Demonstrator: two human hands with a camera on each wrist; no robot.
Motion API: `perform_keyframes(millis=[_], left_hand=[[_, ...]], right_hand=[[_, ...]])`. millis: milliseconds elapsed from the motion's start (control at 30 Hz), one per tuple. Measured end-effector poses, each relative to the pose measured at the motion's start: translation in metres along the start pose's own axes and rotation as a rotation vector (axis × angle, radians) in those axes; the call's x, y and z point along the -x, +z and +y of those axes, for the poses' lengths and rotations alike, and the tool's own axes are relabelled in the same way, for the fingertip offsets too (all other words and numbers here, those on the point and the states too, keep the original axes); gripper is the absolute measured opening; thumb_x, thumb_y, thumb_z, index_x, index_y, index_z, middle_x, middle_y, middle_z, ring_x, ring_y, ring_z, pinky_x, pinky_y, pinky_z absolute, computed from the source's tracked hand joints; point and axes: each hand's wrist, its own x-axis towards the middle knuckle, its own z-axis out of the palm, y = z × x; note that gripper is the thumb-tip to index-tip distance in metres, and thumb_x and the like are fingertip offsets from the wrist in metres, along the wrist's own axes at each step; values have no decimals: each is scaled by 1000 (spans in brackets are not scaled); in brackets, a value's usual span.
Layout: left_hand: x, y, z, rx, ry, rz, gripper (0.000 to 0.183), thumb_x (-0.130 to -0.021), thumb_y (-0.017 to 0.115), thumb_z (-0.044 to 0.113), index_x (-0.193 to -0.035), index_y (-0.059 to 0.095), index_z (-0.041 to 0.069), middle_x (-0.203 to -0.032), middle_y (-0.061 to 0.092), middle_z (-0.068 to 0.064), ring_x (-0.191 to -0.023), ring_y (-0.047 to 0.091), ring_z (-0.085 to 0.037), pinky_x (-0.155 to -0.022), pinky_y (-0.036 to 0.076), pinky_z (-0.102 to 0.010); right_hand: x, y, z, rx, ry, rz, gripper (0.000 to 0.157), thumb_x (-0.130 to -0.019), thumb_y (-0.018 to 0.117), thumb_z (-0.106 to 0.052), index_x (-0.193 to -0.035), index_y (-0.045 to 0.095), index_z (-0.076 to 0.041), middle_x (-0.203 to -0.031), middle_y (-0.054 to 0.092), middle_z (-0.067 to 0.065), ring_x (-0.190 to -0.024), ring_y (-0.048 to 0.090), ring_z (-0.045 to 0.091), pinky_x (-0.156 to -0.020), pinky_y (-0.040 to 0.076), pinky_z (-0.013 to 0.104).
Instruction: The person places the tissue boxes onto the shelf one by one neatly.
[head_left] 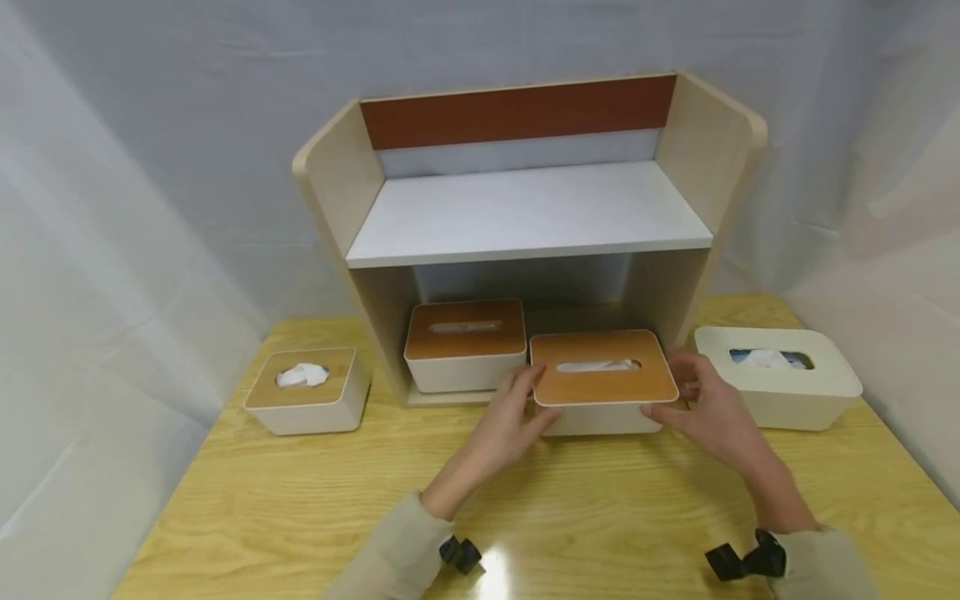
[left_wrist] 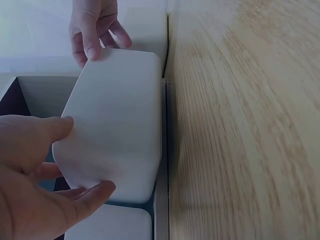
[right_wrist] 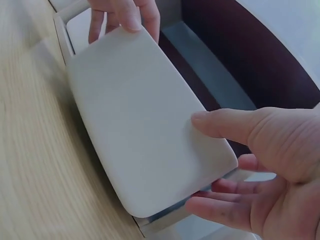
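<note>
Both hands hold a white tissue box (head_left: 600, 389) with a brown wood lid at the front of the shelf's lower compartment. My left hand (head_left: 504, 421) grips its left end, and my right hand (head_left: 712, 410) grips the right end. In the left wrist view, the left thumb lies on the front wall of the tissue box (left_wrist: 115, 115) while the fingers curl round its end. The right wrist view has the right thumb pressed on the front wall (right_wrist: 145, 120), fingers around the end. A second brown-lidded tissue box (head_left: 467, 340) stands inside the compartment, left of the held one.
A two-tier wooden shelf unit (head_left: 528, 212) with a white upper board stands at the back of the wood table (head_left: 480, 517). Left of it is a smaller tissue box (head_left: 300, 404) with a light wood lid; right of it, a cream tissue box (head_left: 783, 400). White sheeting hangs behind.
</note>
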Motion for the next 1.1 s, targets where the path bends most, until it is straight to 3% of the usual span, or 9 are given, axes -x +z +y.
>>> perform_keyframes(millis=[167, 333, 533, 900, 1000, 1100], left_hand=[[0, 1, 2, 16, -47, 50, 63, -99, 63, 27, -151, 37, 5, -137, 42, -20, -111, 54, -27, -92, 51, -38], [-1, 2, 1, 35, -85, 100, 61, -98, 64, 27, -149, 38, 4, -122, 47, -15, -94, 54, -19, -77, 50, -30], [-3, 6, 3, 41, -80, 185, 54, -97, 66, 19, -142, 43, 1, -101, 49, -8, -78, 51, -13, -65, 45, -24], [-5, 11, 4, 116, -72, 280, 41, -95, 64, 7, -131, 47, -3, -113, 57, -24, -77, 62, -19, -64, 52, -24], [-2, 14, 4, 155, -95, 285, 39, -96, 62, 7, -130, 48, -4, -118, 56, -24, -85, 65, -24, -72, 56, -28], [6, 19, 7, 187, -96, 268, 42, -96, 59, 4, -134, 44, -7, -126, 51, -27, -102, 65, -34, -88, 56, -39]], right_hand=[[1, 4, -3, -6, 8, 32, 79, -86, 78, -33, -141, 35, 3, -113, 56, 22, -93, 60, 30, -68, 52, 31], [0, 9, -5, 28, 40, 63, 80, -86, 77, -37, -140, 34, 4, -96, 58, 16, -79, 56, 24, -63, 47, 32], [0, 15, -8, 7, 60, 107, 79, -90, 74, -36, -141, 33, 6, -89, 63, 13, -72, 55, 21, -61, 45, 32], [-1, 22, -7, -77, -30, 166, 58, -94, 68, -16, -136, 39, 12, -93, 68, 18, -79, 65, 18, -65, 51, 20], [-2, 24, -6, -74, -52, 181, 56, -94, 67, -14, -135, 41, 12, -91, 67, 17, -81, 66, 22, -67, 52, 23], [-2, 25, -6, -59, -72, 195, 55, -93, 67, -12, -136, 41, 12, -95, 64, 18, -88, 66, 31, -76, 55, 34]])
